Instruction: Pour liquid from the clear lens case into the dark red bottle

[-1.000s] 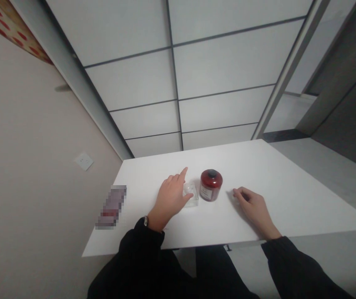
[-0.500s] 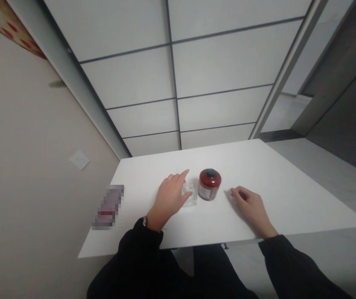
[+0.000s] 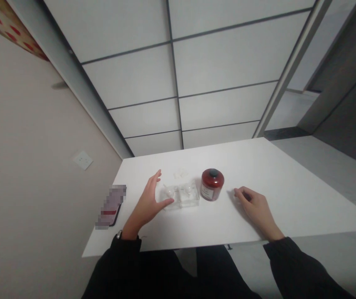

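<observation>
- Head-worn camera: we look forward and down over the white table (image 3: 243, 160).
- Fairly close; we catch the left hand (image 3: 146, 202) and right hand (image 3: 255, 209) below mid-frame.
- Beyond, we face the panelled partition (image 3: 227, 66).

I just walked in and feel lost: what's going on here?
A person's left hand is spread open beside two clear boxes, overlapping the left one in view; whether it touches is unclear. The right hand rests loosely curled on the white table. A red bottle stands upright right of the boxes, untouched.
</observation>
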Action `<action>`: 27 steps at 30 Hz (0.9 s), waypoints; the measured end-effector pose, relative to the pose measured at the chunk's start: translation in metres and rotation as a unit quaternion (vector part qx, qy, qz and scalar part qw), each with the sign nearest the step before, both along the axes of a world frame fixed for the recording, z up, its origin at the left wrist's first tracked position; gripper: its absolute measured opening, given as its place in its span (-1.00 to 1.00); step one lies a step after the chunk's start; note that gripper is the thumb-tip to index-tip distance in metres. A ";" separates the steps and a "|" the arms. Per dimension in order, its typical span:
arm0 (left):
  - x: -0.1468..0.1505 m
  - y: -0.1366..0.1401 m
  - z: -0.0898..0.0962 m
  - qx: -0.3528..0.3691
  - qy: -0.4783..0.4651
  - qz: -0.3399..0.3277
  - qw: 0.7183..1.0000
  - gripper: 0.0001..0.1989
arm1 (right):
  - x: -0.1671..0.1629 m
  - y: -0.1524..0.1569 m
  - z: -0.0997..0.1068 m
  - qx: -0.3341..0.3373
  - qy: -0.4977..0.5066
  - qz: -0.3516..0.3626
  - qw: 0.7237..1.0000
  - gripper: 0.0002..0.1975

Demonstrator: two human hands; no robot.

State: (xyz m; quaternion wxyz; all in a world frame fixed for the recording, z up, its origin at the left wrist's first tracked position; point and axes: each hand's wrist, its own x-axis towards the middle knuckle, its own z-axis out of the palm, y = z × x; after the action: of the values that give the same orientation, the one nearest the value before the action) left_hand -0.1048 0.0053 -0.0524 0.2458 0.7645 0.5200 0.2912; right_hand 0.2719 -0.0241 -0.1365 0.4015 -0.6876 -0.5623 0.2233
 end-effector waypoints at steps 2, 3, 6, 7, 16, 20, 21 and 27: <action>-0.009 -0.001 -0.015 -0.046 -0.010 0.003 0.999 0.14 | 0.001 0.000 0.000 -0.003 -0.002 -0.001 1.000 -0.42; -0.011 -0.001 -0.021 -0.064 -0.011 0.004 0.998 0.17 | 0.001 -0.001 0.000 -0.003 -0.003 -0.001 1.000 -0.42; -0.010 -0.001 -0.034 -0.110 -0.011 0.007 0.994 0.17 | 0.001 -0.001 0.001 -0.006 -0.006 0.000 1.000 -0.42; -0.009 -0.001 -0.035 -0.117 -0.012 0.008 0.993 0.15 | 0.001 -0.002 0.002 -0.006 -0.007 0.001 1.000 -0.42; -0.023 0.006 -0.030 -0.109 -0.065 -0.046 0.991 -0.04 | -0.001 -0.003 0.007 -0.001 -0.017 0.000 1.000 -0.40; -0.034 0.033 -0.025 -0.039 -0.029 -0.012 0.999 -0.44 | -0.002 -0.004 0.007 0.004 -0.020 -0.004 1.000 -0.37; -0.033 0.042 -0.024 -0.016 0.017 -0.017 1.000 -0.47 | -0.002 -0.003 0.007 0.003 -0.020 -0.004 1.000 -0.37; -0.005 0.102 -0.026 0.032 0.134 -0.114 0.984 -0.61 | -0.001 -0.001 0.007 -0.024 -0.019 -0.004 1.000 -0.39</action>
State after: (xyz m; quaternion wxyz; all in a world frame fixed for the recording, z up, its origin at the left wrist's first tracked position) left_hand -0.1095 0.1076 -0.0782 0.1805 0.8584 0.4481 0.1724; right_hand 0.2710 -0.0252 -0.1300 0.3752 -0.7029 -0.5620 0.2219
